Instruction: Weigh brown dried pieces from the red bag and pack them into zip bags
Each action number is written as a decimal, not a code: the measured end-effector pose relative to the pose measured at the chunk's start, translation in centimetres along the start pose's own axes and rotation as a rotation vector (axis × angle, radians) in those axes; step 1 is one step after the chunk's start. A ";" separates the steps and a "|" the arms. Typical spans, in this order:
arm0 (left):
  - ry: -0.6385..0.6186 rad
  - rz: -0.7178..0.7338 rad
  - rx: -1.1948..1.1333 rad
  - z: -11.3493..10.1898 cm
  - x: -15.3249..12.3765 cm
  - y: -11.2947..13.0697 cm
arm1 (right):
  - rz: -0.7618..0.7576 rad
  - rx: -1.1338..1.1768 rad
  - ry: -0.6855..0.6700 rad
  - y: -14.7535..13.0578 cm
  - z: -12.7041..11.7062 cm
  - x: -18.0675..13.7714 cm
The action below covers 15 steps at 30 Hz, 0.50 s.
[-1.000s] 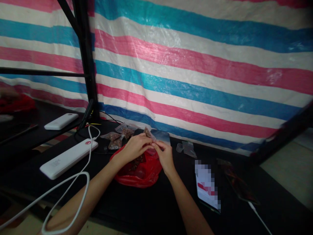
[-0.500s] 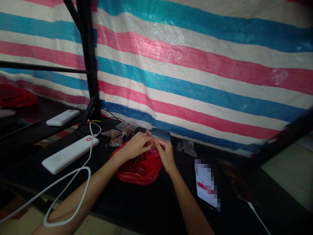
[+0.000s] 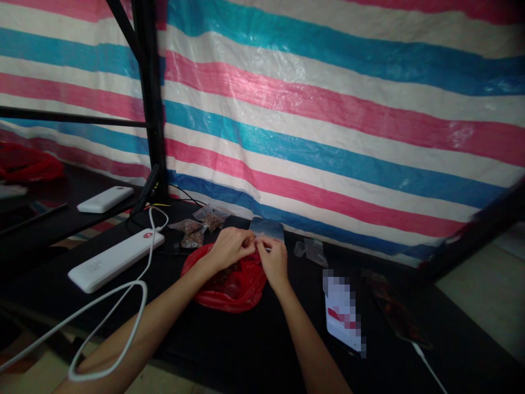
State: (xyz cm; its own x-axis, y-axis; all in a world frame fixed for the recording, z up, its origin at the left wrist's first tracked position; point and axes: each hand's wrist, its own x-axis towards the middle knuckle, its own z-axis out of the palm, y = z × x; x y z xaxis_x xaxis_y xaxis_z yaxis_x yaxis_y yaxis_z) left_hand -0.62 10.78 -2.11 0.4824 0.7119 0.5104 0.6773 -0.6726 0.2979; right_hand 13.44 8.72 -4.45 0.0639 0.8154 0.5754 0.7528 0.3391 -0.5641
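Note:
My left hand [image 3: 233, 245] and my right hand [image 3: 273, 260] meet above a red plastic bag [image 3: 241, 298]. Both have their fingertips pinched on a small clear plastic bag [image 3: 259, 237], which is mostly hidden by the fingers. The red bag lies spread open on the black table, with small dark brown pieces [image 3: 223, 278] inside, partly covered by my left hand. Behind my left wrist lie two clear zip bags, one filled with brown bits [image 3: 192, 235] and another with lighter brown bits [image 3: 213, 219].
A dark phone [image 3: 266, 227] lies behind my hands. To the right are a small clear cup [image 3: 299, 249], a flat clear bag [image 3: 315, 251], a lit phone [image 3: 342, 312] and a dark phone on a cable [image 3: 400, 312]. A white power bank [image 3: 115, 260] with a looping cable [image 3: 141, 279] is left.
The clear bag's edge that stuck up above my fingers is now lower and more hidden. My hands stay pinched close together and have dipped slightly. The view has shifted a little.

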 end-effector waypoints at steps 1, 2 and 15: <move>-0.003 -0.017 0.009 0.0 0.0 0.1 | -0.005 -0.015 0.010 0.1 0.0 0.0; -0.007 -0.029 0.017 0.1 0.0 0.1 | -0.007 -0.030 0.018 0.2 0.1 0.0; 0.010 0.044 -0.105 0.3 -0.4 0.2 | -0.114 0.113 0.086 -0.2 -0.7 0.1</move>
State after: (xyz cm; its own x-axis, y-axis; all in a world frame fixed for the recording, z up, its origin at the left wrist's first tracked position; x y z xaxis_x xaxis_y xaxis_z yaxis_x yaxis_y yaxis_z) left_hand -0.50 10.49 -2.52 0.5042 0.6793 0.5332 0.5933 -0.7211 0.3578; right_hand 13.78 8.37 -3.86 0.0422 0.7269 0.6854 0.6800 0.4817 -0.5527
